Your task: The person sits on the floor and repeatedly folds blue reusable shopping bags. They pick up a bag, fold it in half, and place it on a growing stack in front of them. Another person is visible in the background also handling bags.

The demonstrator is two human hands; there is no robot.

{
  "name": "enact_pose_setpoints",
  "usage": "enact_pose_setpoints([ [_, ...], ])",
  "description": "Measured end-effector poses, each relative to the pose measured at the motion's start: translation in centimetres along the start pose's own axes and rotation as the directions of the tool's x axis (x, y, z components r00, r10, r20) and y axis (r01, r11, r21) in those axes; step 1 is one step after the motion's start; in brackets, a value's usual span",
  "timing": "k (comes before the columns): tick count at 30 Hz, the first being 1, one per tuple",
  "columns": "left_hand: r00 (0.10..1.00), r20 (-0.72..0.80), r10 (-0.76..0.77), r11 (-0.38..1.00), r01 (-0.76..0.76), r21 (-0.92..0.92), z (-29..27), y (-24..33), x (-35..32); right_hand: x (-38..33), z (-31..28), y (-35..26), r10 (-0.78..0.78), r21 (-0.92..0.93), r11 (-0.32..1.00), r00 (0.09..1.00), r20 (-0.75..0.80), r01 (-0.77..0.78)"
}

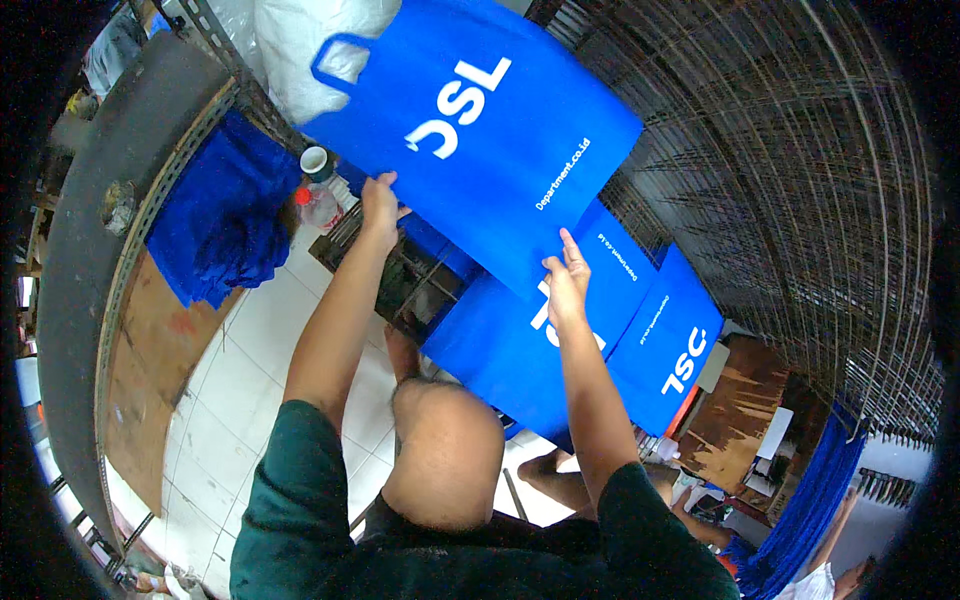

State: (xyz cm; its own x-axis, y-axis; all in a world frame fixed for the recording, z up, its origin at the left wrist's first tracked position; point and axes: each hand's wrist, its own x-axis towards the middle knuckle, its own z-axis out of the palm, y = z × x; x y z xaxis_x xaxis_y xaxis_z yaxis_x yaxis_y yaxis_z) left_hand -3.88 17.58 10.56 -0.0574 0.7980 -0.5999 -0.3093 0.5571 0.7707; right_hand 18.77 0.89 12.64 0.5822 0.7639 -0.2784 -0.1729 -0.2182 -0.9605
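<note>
A flat blue bag (480, 130) with white lettering and a cut-out handle is raised in front of me, tilted. My left hand (380, 212) grips its near edge between thumb and fingers. Close to the bag's near right corner is my right hand (568, 283), its fingers stretched upward and the fingertips at the bag. Beneath lies another blue bag (490, 350), partly covered by the raised one and by my right forearm. A third printed blue bag (665, 340) lies to its right.
Metal wire racks (740, 130) fill the right side. At left, a pile of blue fabric (225, 215) rests by a shelf edge. A plastic bottle (320, 207) and a cup (315, 163) stand beyond my left hand. Another person's arm (835, 525) shows at lower right, by blue strips (805, 510).
</note>
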Motion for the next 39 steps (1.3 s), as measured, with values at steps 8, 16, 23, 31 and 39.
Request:
enact_pose_setpoints([
  [8, 0.998, -0.049, -0.041, 0.969, 0.052, 0.243, -1.5, -6.5, 3.8, 1.6, -1.0, 7.5, 0.040, -0.340, 0.937, 0.991, -0.131, -0.083],
  [16, 0.978, 0.079, 0.192, 0.960, -0.204, 0.190, -1.6, -8.4, 4.3, 2.1, -2.4, 12.1, -0.165, -0.486, 0.873, 0.959, -0.231, 0.033],
  [23, 0.983, 0.084, 0.162, 0.949, -0.179, 0.260, -1.6, -9.4, 4.1, 1.0, -2.4, 12.5, -0.162, -0.449, 0.893, 0.930, -0.330, -0.004],
  [31, 0.978, 0.030, 0.207, 0.924, -0.205, 0.323, -2.5, -10.2, 3.7, -2.4, -1.3, 13.9, 0.019, -0.251, 0.956, 0.886, -0.463, -0.151],
  [39, 0.975, 0.009, 0.220, 0.909, -0.208, 0.361, -2.0, -9.7, 3.5, -2.6, -0.7, 14.2, -0.135, -0.364, 0.931, 0.886, -0.444, -0.040],
])
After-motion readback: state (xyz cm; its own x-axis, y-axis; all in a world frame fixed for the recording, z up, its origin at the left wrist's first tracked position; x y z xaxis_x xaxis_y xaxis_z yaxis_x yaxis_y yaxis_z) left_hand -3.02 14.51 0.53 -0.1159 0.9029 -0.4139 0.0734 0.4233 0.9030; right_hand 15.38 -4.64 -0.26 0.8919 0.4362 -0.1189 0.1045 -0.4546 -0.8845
